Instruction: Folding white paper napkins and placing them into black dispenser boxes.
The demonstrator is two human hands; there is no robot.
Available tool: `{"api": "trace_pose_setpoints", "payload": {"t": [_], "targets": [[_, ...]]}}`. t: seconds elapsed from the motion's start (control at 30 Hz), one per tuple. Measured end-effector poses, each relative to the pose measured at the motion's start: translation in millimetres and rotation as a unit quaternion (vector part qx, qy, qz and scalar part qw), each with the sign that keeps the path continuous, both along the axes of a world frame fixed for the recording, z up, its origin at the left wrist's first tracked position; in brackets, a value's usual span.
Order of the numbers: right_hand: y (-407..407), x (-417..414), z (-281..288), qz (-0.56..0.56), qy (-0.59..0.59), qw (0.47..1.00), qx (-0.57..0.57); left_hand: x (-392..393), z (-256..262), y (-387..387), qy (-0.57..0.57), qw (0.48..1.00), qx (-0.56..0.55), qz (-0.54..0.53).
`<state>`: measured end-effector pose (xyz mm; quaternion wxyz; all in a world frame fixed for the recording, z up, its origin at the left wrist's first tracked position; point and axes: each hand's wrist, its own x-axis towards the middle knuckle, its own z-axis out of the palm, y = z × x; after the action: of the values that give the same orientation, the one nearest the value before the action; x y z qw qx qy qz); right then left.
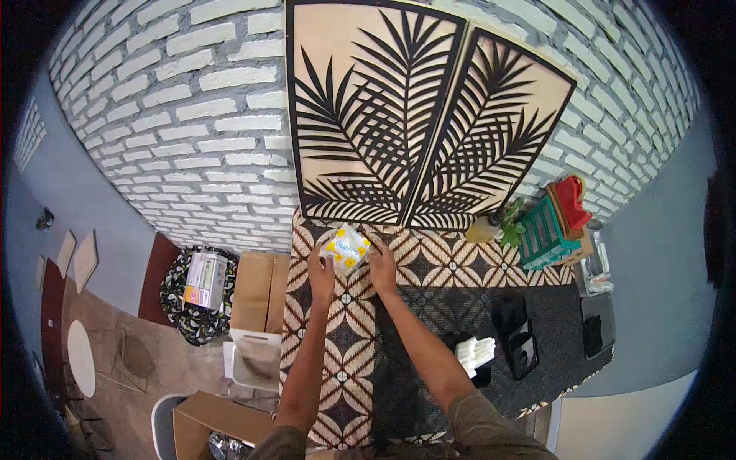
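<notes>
A small square packet (345,248) with white and yellow print and blue writing is at the far part of the patterned tablecloth (342,397). My left hand (322,275) grips its left edge, with the thumb on the near side. At the packet's right edge, the fingers of my right hand (382,265) hold it too. Both arms reach forward across the table. On the black mat (414,402), right of my right forearm, lies a bundle of white, slim wrapped items (476,355). Beside it sits an open black case (516,339).
Leaf-pattern panels (374,115) stand against the white brick wall behind the table. A green plastic basket (543,233), a plant (510,224) and a clear container (598,328) line the right. Cardboard boxes (251,293), a white bin (257,359) and an open carton (221,411) are left.
</notes>
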<state>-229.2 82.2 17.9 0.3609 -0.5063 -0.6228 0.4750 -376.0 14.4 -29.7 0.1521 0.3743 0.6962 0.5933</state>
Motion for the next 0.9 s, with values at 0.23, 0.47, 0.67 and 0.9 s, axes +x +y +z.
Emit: {"api": "trace_pose_setpoints", "payload": {"t": [0.23,0.47,0.67,0.9], "targets": [[55,13,-58,-0.005,-0.096,0.995,0.029,3,13,34,0.023,0.999,0.002,-0.025],[-16,77,5,-0.201,0.178,0.963,-0.031,69,28,41,-0.135,0.977,0.047,-0.156],[-40,164,10,-0.326,0.274,0.891,-0.156,182,44,61,-0.156,0.942,0.007,-0.296],[-88,183,16,-0.244,0.288,0.910,-0.174,215,34,14,-0.065,0.960,-0.048,-0.267]]}}
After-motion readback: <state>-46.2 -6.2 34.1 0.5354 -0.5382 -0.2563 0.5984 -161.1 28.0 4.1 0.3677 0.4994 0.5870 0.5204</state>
